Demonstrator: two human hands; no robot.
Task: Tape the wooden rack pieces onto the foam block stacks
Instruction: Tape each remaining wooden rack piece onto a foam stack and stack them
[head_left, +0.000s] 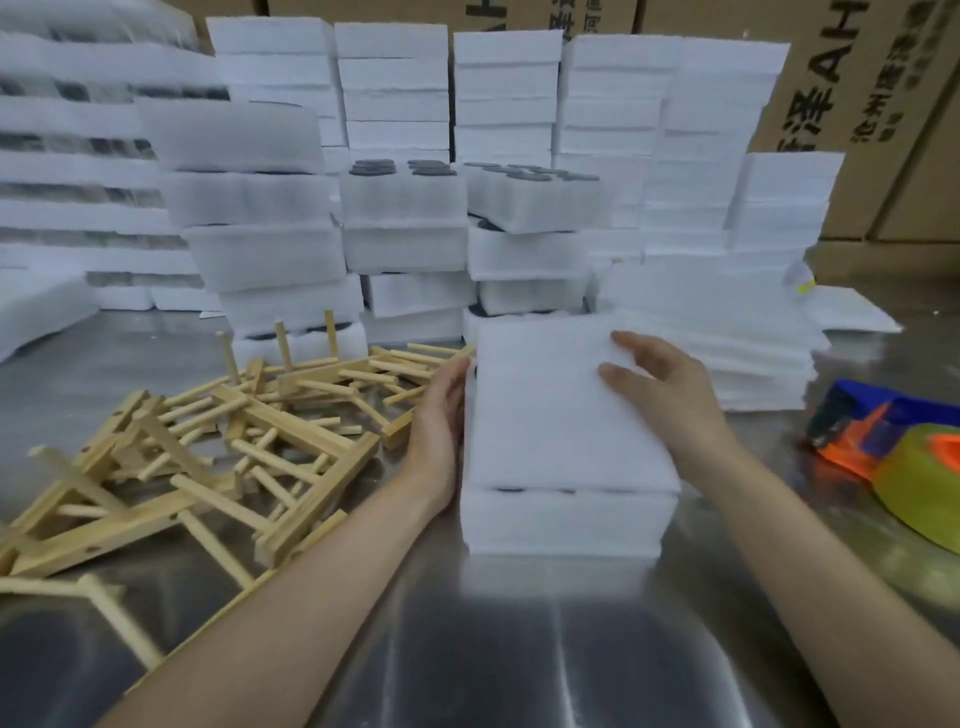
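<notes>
From the head camera, a foam block stack (566, 415) stands at the middle of the shiny metal surface (519, 649): two white blocks, with dark round things just showing in the seam between them. The left hand (441, 410) lies flat against the stack's nine o'clock side. Its grip is apart, the fingers straight, most likely squaring the blocks so that they line up. The right hand (660, 389) rests on the top block toward two o'clock, its grip also apart and the fingers spread and loose. It seems to press down so that the top block does not slide. Neither hand holds anything.

The wooden rack pieces (218, 441) lie in a tangled heap from eight to ten o'clock of the stack, just beside the left wrist. None is on the foam yet, so the taping looks not yet begun. The tape dispenser (883, 431), blue and orange, and a yellow-green roll of tape (919, 483) sit at three o'clock, within likely reach of the right hand.

At twelve o'clock more foam stacks (405, 208) rise in rows, some showing dark discs on top. A pile of thin foam sheets (727, 332) sits at one o'clock. Cardboard boxes (857, 104) with printed lettering close off the back of the room.
</notes>
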